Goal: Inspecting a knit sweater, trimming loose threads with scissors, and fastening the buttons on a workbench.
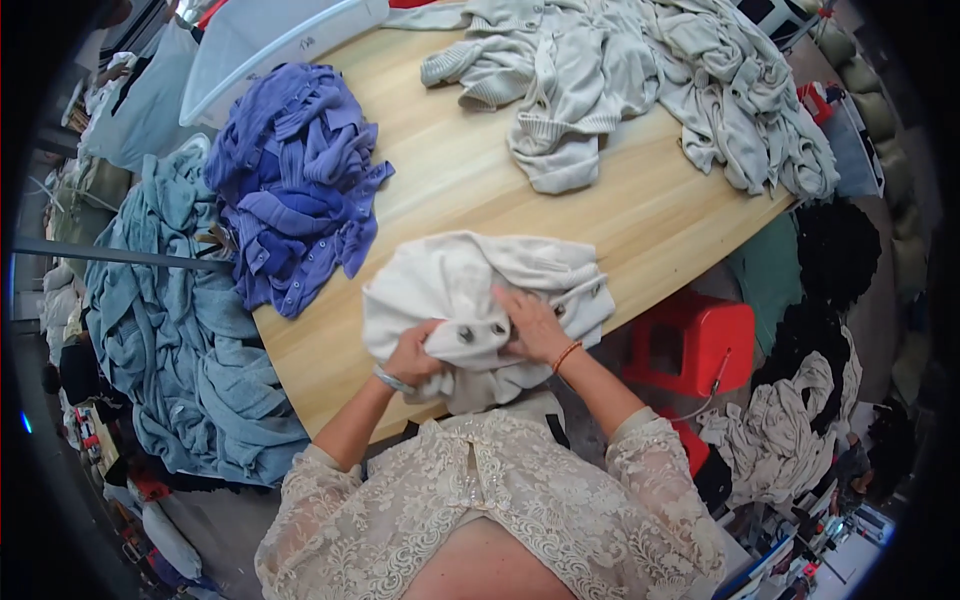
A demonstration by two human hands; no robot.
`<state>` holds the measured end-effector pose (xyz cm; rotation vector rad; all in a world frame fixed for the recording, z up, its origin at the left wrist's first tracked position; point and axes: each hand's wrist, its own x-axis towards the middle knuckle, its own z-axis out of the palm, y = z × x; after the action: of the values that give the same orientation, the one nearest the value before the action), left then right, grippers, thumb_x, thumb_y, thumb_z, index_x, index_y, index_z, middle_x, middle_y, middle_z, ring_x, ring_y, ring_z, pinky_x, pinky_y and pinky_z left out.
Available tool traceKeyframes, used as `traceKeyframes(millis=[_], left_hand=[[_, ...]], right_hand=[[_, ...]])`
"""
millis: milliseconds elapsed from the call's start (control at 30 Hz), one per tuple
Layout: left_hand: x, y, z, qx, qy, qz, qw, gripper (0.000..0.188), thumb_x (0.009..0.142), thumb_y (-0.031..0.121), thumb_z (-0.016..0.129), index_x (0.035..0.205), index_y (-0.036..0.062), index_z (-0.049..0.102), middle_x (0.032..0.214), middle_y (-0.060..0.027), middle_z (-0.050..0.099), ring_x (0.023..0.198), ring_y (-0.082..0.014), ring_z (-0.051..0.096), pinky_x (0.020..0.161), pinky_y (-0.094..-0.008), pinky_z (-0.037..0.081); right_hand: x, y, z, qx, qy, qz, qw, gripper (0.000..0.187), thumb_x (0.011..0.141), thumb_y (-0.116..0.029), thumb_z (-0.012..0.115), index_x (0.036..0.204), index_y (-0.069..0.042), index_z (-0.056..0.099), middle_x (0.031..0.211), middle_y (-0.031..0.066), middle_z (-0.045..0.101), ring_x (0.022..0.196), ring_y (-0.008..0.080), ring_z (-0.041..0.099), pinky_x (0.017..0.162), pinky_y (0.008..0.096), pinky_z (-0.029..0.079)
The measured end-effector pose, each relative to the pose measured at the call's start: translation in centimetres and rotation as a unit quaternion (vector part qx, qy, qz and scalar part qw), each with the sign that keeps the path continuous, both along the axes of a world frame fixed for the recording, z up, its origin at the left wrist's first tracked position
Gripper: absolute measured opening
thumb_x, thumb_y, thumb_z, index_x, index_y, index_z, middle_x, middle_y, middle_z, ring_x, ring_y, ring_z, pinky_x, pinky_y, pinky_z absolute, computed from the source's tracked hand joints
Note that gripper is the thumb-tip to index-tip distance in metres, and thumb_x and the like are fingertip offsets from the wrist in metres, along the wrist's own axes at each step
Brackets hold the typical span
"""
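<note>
A cream knit cardigan (430, 275) with dark round buttons lies bunched at the near edge of the wooden table. My left hand (412, 358) grips its left side, fingers closed on the fabric beside a button. On the other side of the buttons, my right hand (532, 325) is closed on the cloth, its fingertips partly hidden in the folds. Between the two hands a strip of the button front shows. Part of the cardigan hangs over the table edge toward my lap.
Purple buttoned garments (295, 180) are heaped on the table's left, beside a clear plastic bin (270, 50). Light grey cardigans (580, 90) cover the far side of the wooden table (430, 170). Blue-grey garments (190, 340) pile up at left. A red stool (695, 345) stands at right.
</note>
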<state>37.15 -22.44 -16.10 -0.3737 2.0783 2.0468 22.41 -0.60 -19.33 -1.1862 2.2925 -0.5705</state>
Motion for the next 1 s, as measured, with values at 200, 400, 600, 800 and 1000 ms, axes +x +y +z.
traceKeyframes(millis=[200, 400, 600, 800, 1000], left_hand=[[-2.0, 3.3, -0.9, -0.166, 0.155, -0.066, 0.972, 0.101, 0.054, 0.027, 0.081, 0.139, 0.0068, 0.03, 0.14, -0.0198, 0.026, 0.13, -0.0318, 0.028, 0.109, -0.0384, 0.022], [-4.5, 4.3, 0.4, 0.118, 0.017, -0.132, 0.984, 0.091, 0.059, 0.021, 0.082, 0.136, 0.0042, 0.037, 0.128, -0.0096, 0.051, 0.119, -0.0209, 0.047, 0.103, -0.0346, 0.035], [-9.8, 0.8, 1.8, 0.271, -0.118, 0.055, 0.954, 0.045, 0.076, 0.012, 0.066, 0.119, 0.002, 0.056, 0.114, -0.0083, 0.061, 0.106, -0.0195, 0.057, 0.095, -0.0333, 0.043], [-23.6, -20.8, 13.0, 0.207, 0.182, 0.204, 0.94, 0.046, 0.093, 0.029, 0.051, 0.128, -0.0009, 0.048, 0.12, -0.0151, 0.058, 0.11, -0.0266, 0.057, 0.095, -0.0382, 0.046], [-37.2, -24.3, 28.0, -0.088, 0.419, 0.404, 0.808, 0.067, 0.089, 0.037, 0.059, 0.142, 0.0107, 0.027, 0.141, -0.0071, 0.039, 0.128, -0.0249, 0.039, 0.11, -0.0426, 0.016]], right_hand=[[0.5, 2.4, 0.9, -0.178, -0.324, -0.058, 0.928, 0.041, 0.073, -0.005, 0.063, 0.114, -0.003, 0.058, 0.109, 0.0116, 0.064, 0.102, 0.0176, 0.06, 0.088, 0.0317, 0.046], [-2.0, 2.3, 6.6, -0.138, -0.501, -0.116, 0.846, 0.045, 0.071, 0.003, 0.06, 0.116, -0.001, 0.058, 0.097, 0.0002, 0.065, 0.087, 0.0078, 0.058, 0.078, 0.0236, 0.048], [-7.7, 2.5, 4.2, -0.288, -0.403, -0.297, 0.816, 0.035, 0.084, -0.009, 0.065, 0.117, 0.001, 0.056, 0.101, 0.0048, 0.062, 0.081, 0.0083, 0.06, 0.071, 0.0223, 0.051], [-13.6, 7.6, 2.0, -0.244, -0.356, -0.365, 0.825, 0.03, 0.087, -0.015, 0.064, 0.11, 0.003, 0.06, 0.088, 0.0034, 0.064, 0.071, 0.0064, 0.059, 0.064, 0.0213, 0.051], [-16.4, 10.6, -0.6, -0.248, -0.37, -0.398, 0.802, 0.026, 0.088, -0.015, 0.062, 0.107, 0.003, 0.061, 0.086, 0.004, 0.065, 0.073, 0.0072, 0.06, 0.064, 0.0221, 0.051]])
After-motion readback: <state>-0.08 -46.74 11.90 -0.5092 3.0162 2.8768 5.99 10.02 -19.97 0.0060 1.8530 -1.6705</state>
